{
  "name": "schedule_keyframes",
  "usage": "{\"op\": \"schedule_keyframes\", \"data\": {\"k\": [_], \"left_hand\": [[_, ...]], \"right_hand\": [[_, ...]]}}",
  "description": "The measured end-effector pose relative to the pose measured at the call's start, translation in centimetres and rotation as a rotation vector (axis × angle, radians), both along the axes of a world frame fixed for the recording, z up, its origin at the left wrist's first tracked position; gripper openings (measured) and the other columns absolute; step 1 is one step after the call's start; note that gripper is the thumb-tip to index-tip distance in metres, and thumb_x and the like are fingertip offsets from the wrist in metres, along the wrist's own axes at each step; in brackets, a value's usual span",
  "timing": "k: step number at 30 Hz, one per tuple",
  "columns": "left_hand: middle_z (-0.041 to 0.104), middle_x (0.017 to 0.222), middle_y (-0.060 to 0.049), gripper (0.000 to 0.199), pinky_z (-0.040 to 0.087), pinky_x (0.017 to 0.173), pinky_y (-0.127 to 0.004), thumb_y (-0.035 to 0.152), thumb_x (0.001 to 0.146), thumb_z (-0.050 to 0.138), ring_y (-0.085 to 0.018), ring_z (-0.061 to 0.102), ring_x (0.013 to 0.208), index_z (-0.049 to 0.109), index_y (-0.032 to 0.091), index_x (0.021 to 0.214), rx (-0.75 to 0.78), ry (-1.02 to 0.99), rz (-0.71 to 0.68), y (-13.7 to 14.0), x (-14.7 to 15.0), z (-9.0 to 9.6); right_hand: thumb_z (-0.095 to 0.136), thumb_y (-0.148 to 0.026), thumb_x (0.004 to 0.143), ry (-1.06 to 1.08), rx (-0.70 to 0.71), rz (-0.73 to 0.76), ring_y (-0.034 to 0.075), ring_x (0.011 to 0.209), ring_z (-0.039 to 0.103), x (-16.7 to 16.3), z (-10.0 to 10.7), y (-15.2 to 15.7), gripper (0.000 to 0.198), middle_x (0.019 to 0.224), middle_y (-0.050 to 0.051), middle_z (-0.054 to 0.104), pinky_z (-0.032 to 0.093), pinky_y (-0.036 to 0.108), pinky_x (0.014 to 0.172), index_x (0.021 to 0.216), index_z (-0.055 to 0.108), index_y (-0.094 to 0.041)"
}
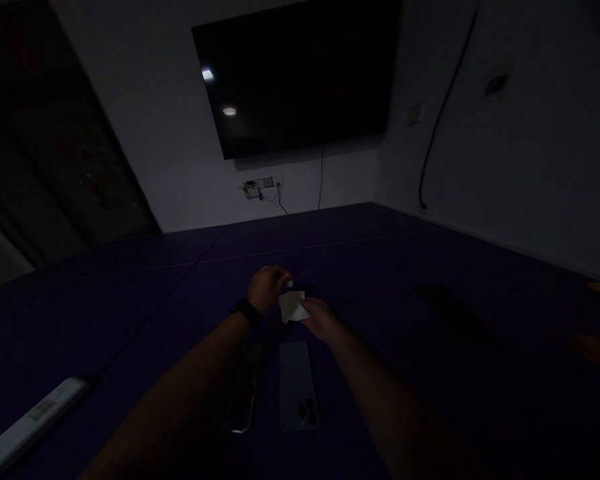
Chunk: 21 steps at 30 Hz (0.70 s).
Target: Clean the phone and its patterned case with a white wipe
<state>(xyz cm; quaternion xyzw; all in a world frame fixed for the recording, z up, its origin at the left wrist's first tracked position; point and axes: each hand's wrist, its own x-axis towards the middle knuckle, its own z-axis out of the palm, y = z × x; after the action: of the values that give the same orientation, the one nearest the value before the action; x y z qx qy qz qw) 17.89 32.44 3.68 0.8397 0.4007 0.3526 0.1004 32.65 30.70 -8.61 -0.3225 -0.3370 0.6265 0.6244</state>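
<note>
In the dim head view, my right hand (323, 320) pinches a white piece of paper or tissue (293, 307) by its right side. Its edges look ragged. My left hand (268, 287), with a dark watch on the wrist, is just above and left of that sheet. A small white scrap (289, 283) shows at its closed fingertips. Below the hands, a phone (296, 380) lies with its camera lenses upward. Beside it, partly covered by my left forearm, is what looks like a phone case (247, 387) with a pale rim.
A white power strip (40, 417) lies on the purple surface (180, 300) at the left. The wall beyond carries a large television (305, 73), sockets with cables (263, 185) and a dark hanging cord (443, 110). A dark flat object (450, 310) lies at the right.
</note>
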Motion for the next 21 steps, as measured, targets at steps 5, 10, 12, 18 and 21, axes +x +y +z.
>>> {"op": "schedule_keyframes", "data": {"k": [5,10,12,18,21], "left_hand": [[0.064,0.123,-0.009,0.027,0.057,0.09,-0.042,0.034,0.1,0.061,-0.022,0.066,0.103,0.062,0.018,0.12,0.035,0.02,0.019,0.1,0.2,-0.6],[0.064,0.123,-0.009,0.027,0.057,0.09,-0.042,0.035,0.1,0.06,-0.022,0.066,0.104,0.062,0.018,0.121,0.048,0.006,0.064,1.1,-0.5,-0.1],[0.064,0.123,-0.009,0.028,0.057,0.089,-0.042,0.035,0.1,0.06,-0.022,0.066,0.104,0.062,0.018,0.121,0.046,0.005,0.082,1.4,-0.8,-0.2],[0.063,0.123,-0.009,0.028,0.057,0.089,-0.042,0.035,0.1,0.061,-0.022,0.066,0.103,0.061,0.017,0.122,0.046,0.018,0.134,2.0,-1.3,-1.2],[0.063,0.123,-0.009,0.029,0.057,0.088,-0.042,0.035,0.1,0.061,-0.022,0.066,0.103,0.061,0.017,0.122,0.049,0.027,0.15,2.0,-1.6,-1.2]], "right_hand": [[0.063,-0.034,0.098,-0.03,-0.062,0.013,0.019,0.093,0.068,0.1,-0.1,0.2,0.025,0.111,0.007,0.068,0.059,0.039,0.08,0.113,0.065,-0.014],[0.062,-0.034,0.098,-0.03,-0.071,0.015,0.021,0.098,0.067,0.1,0.0,0.1,0.029,0.118,0.008,0.065,0.059,0.041,0.083,0.12,0.062,-0.016],[0.063,-0.034,0.098,-0.029,-0.074,0.012,0.021,0.097,0.067,0.1,-0.1,0.1,0.028,0.117,0.008,0.066,0.059,0.04,0.082,0.119,0.063,-0.016],[0.065,-0.021,0.094,-0.029,-0.056,0.012,0.016,0.081,0.07,0.2,0.1,0.0,0.01,0.1,0.005,0.074,0.057,0.033,0.075,0.099,0.069,-0.014],[0.064,-0.019,0.093,-0.039,-0.046,0.015,0.016,0.08,0.07,0.2,0.3,-0.1,0.009,0.098,0.005,0.074,0.057,0.032,0.074,0.098,0.069,-0.014]]}}
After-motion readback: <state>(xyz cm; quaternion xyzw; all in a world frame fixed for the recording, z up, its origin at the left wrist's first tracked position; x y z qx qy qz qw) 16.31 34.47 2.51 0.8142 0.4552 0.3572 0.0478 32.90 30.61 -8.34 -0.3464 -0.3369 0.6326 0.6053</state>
